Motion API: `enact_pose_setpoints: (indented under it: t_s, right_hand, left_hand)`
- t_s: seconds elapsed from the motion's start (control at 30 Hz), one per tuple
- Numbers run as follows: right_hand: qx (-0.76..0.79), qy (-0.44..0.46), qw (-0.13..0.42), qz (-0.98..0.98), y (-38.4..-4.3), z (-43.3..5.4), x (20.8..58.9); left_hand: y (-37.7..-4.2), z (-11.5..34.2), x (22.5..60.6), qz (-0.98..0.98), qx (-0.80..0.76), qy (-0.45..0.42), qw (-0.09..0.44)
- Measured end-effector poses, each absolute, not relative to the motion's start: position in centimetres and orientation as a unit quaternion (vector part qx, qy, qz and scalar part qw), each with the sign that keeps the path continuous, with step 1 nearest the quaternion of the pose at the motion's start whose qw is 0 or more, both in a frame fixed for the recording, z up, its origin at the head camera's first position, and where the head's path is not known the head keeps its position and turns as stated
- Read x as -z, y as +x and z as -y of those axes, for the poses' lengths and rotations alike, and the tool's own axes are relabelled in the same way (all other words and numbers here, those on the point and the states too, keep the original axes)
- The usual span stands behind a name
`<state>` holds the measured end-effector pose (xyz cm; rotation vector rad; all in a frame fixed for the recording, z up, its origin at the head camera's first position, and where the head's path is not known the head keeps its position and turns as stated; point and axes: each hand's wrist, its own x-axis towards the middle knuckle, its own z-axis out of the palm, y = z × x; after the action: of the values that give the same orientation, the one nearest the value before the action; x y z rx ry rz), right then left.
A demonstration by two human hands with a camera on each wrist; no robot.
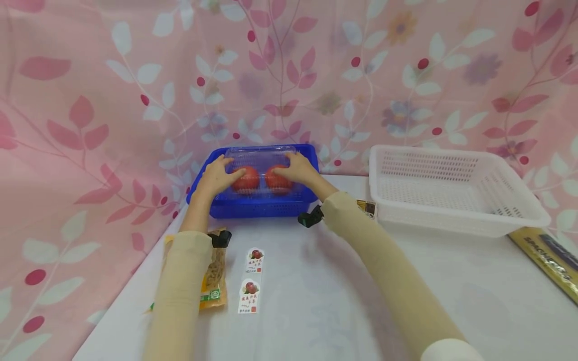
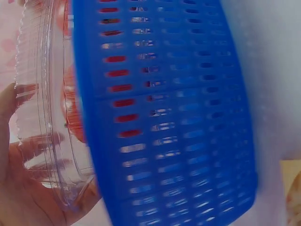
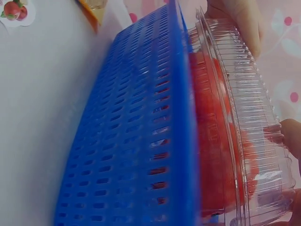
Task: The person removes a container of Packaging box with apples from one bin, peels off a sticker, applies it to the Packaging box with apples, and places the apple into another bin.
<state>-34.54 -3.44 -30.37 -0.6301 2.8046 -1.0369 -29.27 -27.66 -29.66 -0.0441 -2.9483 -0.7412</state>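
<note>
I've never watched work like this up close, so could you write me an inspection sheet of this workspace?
Surface: white table.
Job's things: clear box with at least two red round items inside, over the blue basket.
Clutter: white basket, orange packet, gold packet, two printed labels.
Grips: left grip and right grip, bare hands, hold the box's opposite ends.
Cables: nothing seen.
Surroundings: pink leafy curtain.

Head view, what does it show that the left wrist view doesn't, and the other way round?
Only the head view shows the white basket, labels and gold pack. Only the left wrist view shows red fruit through slots in the blue basket. Both show that basket and fruit, the left hand gripping the clear box, and the orange packet, though only part of it in the wrist view.
</note>
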Motion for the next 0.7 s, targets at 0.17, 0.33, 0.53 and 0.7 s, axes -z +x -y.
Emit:
enact_pose_setpoints:
  t_s: [0.17,0.33,0.53,0.7]
  right_hand:
    - [0.328,-0.214,0.026,-0.920,-34.2,3.2,29.1]
    - [0.330,-0.213,0.026,-0.919,-33.4,2.5,28.1]
    - [0.338,-0.211,0.023,-0.917,-32.4,0.7,27.0]
    - [0.342,-0.210,0.022,-0.916,-31.5,-1.2,26.2]
  left_hand:
    - [-28.6,27.3,28.5,0.972,0.225,-0.012,0.072]
    - [-27.5,26.4,27.5,0.975,0.204,-0.017,0.082]
    - [-26.5,24.7,26.5,0.976,0.208,-0.022,0.067]
    - [-25.7,23.2,25.6,0.976,0.204,-0.030,0.064]
